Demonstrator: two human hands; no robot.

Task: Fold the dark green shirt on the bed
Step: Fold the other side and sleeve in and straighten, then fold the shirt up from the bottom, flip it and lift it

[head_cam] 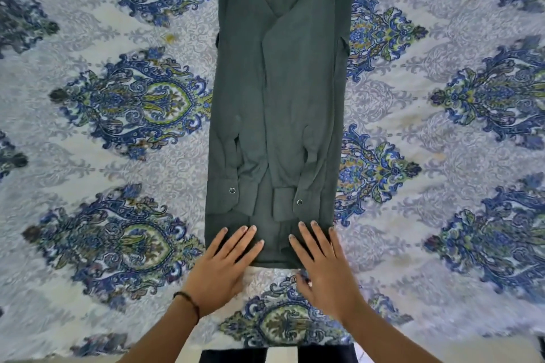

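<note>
Both hands lay flat, fingers spread, on the near hem of the shirt [277, 91]. To the left, the left hand [224, 262], with a dark band [188, 302] on its wrist, pressed one corner; the right hand [323, 268] pressed the other, gripping nothing. Between them the shirt ran lengthwise up the patterned bedspread [103, 156], sides folded in, both cuffs [298, 200] apparently snapped, lying near the hem.

A bed [118, 156] in blue-and-green paisley print carries the dark green shirt [277, 97], folded into a long strip.
</note>
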